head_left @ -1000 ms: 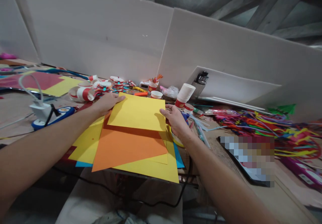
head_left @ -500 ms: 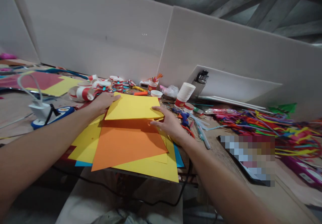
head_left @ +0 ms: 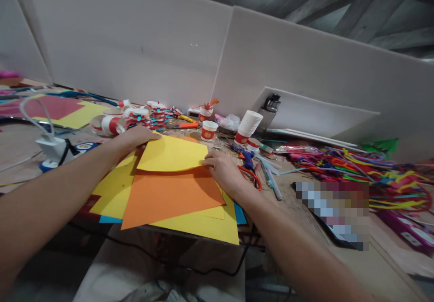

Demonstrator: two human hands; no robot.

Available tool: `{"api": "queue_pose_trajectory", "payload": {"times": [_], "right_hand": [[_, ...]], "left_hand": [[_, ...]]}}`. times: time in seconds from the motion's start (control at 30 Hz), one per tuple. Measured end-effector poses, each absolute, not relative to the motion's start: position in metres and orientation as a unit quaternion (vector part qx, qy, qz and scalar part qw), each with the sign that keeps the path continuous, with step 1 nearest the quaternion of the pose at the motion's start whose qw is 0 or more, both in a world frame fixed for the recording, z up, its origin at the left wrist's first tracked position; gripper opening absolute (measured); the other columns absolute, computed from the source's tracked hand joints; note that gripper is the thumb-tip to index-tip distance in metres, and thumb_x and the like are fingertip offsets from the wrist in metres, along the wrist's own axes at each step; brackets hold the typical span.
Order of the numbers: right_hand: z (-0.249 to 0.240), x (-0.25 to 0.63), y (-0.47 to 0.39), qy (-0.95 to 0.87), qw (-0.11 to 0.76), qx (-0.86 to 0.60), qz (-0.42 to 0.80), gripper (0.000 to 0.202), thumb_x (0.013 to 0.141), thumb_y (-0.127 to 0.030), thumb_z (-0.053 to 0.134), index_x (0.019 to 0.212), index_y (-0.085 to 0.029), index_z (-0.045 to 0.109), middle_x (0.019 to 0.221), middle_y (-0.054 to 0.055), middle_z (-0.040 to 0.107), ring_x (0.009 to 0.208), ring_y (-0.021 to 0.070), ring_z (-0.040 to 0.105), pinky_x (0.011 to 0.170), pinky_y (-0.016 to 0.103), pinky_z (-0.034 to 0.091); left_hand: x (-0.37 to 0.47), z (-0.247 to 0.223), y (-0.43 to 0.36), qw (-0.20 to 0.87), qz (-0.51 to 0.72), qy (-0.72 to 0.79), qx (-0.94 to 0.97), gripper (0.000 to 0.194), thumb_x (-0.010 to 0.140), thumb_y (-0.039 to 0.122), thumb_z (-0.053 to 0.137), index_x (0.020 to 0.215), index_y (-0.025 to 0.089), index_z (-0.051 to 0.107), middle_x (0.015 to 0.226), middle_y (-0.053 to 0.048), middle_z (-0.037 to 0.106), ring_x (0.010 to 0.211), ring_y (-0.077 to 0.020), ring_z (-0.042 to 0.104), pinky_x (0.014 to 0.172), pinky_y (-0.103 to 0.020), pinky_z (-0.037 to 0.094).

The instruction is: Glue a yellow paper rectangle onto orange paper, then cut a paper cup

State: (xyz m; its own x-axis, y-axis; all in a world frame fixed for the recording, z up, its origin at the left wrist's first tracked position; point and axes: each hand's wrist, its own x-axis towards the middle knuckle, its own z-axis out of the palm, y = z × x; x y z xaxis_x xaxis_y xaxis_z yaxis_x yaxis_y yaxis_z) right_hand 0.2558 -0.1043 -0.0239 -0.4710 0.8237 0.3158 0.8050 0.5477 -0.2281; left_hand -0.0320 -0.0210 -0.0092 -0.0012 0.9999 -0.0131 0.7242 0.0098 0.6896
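A yellow sheet [head_left: 172, 153] is held between my two hands, its near edge bowed slightly above an orange sheet [head_left: 172, 198]. My left hand [head_left: 140, 135] grips its far left corner, the fingers partly hidden beneath it. On the right side, my right hand [head_left: 220, 166] pinches the sheet's edge between thumb and fingers. Under the orange sheet lie larger yellow sheets [head_left: 217, 229] and a blue one [head_left: 240, 214], reaching over the table's front edge.
Behind the sheets stand a paper cup [head_left: 209, 131], a cup stack [head_left: 249, 125] and a bottle [head_left: 269, 112]. Right are a blue glue gun [head_left: 249, 157], a phone [head_left: 328, 216] and colourful pipe cleaners [head_left: 383, 171]. A white plug [head_left: 54, 148] sits left.
The yellow sheet has come lower and nearer, tilting down on the right. Both hands moved with it, the right one closing more on the edge. The cup behind is now more exposed.
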Motion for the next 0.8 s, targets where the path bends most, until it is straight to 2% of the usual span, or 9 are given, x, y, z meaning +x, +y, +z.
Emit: {"api": "queue_pose_trajectory", "payload": {"times": [0.1, 0.17, 0.23, 0.33, 0.43, 0.53, 0.67, 0.8], "right_hand": [[-0.027, 0.256, -0.102, -0.861, 0.212, -0.456, 0.075, 0.037, 0.071, 0.004, 0.052, 0.090, -0.018, 0.076, 0.096, 0.007, 0.071, 0.093, 0.0173, 0.062, 0.087, 0.028, 0.046], [-0.029, 0.256, -0.102, -0.858, 0.225, -0.453, 0.086, 0.038, 0.067, 0.006, 0.051, 0.086, -0.016, 0.076, 0.093, 0.007, 0.072, 0.090, 0.0169, 0.063, 0.086, 0.027, 0.047], [-0.029, 0.256, -0.101, -0.852, 0.233, -0.461, 0.091, 0.037, 0.065, 0.007, 0.051, 0.083, -0.014, 0.075, 0.089, 0.007, 0.072, 0.087, 0.0168, 0.064, 0.082, 0.026, 0.048], [-0.027, 0.257, -0.101, -0.837, 0.253, -0.477, 0.093, 0.035, 0.064, 0.006, 0.054, 0.082, -0.016, 0.074, 0.088, 0.006, 0.072, 0.084, 0.0169, 0.064, 0.075, 0.025, 0.048], [-0.025, 0.258, -0.100, -0.821, 0.280, -0.490, 0.091, 0.032, 0.067, 0.003, 0.056, 0.082, -0.018, 0.074, 0.089, 0.004, 0.072, 0.083, 0.0167, 0.064, 0.074, 0.026, 0.048], [-0.025, 0.257, -0.101, -0.823, 0.286, -0.482, 0.094, 0.033, 0.067, 0.005, 0.056, 0.083, -0.018, 0.074, 0.090, 0.004, 0.072, 0.085, 0.0166, 0.064, 0.078, 0.027, 0.048], [-0.025, 0.253, -0.104, -0.838, 0.261, -0.467, 0.105, 0.028, 0.071, 0.002, 0.059, 0.086, -0.017, 0.073, 0.092, 0.006, 0.072, 0.089, 0.0171, 0.064, 0.084, 0.029, 0.048], [-0.019, 0.252, -0.108, -0.854, 0.251, -0.443, 0.106, 0.019, 0.076, -0.016, 0.070, 0.095, -0.017, 0.073, 0.100, 0.009, 0.071, 0.095, 0.0191, 0.063, 0.088, 0.032, 0.047]], "left_hand": [[-0.041, -0.006, -0.017, 0.131, 0.143, 0.680, 0.707, 0.040, 0.074, 0.053, 0.056, 0.055, 0.018, 0.061, 0.057, -0.008, 0.062, 0.069, -0.0273, 0.065, 0.063, -0.033, 0.047], [-0.043, -0.006, -0.017, 0.040, 0.165, 0.674, 0.719, 0.041, 0.075, 0.056, 0.055, 0.067, 0.018, 0.067, 0.069, -0.009, 0.067, 0.079, -0.0285, 0.065, 0.071, -0.034, 0.047], [-0.040, -0.006, -0.020, -0.005, 0.227, 0.622, 0.749, 0.040, 0.077, 0.054, 0.054, 0.083, 0.018, 0.070, 0.086, -0.009, 0.071, 0.088, -0.0266, 0.064, 0.078, -0.033, 0.046], [-0.031, -0.005, -0.028, 0.053, 0.283, 0.487, 0.825, 0.043, 0.084, 0.053, 0.049, 0.099, 0.019, 0.070, 0.105, -0.008, 0.070, 0.096, -0.0214, 0.062, 0.084, -0.029, 0.046], [-0.022, -0.005, -0.035, 0.124, 0.267, 0.410, 0.863, 0.046, 0.086, 0.055, 0.047, 0.106, 0.019, 0.069, 0.117, -0.007, 0.067, 0.108, -0.0205, 0.060, 0.095, -0.029, 0.043], [-0.019, -0.009, -0.037, 0.152, 0.183, 0.398, 0.886, 0.052, 0.088, 0.055, 0.044, 0.120, 0.020, 0.064, 0.132, -0.007, 0.060, 0.122, -0.0215, 0.053, 0.104, -0.030, 0.036], [-0.018, -0.014, -0.038, 0.158, 0.062, 0.406, 0.898, 0.064, 0.088, 0.061, 0.040, 0.136, 0.020, 0.052, 0.142, -0.008, 0.052, 0.130, -0.0244, 0.046, 0.109, -0.032, 0.031], [-0.013, -0.014, -0.045, 0.152, 0.043, 0.395, 0.905, 0.073, 0.087, 0.064, 0.041, 0.143, 0.017, 0.044, 0.149, -0.009, 0.043, 0.135, -0.0256, 0.040, 0.111, -0.033, 0.027]]}}
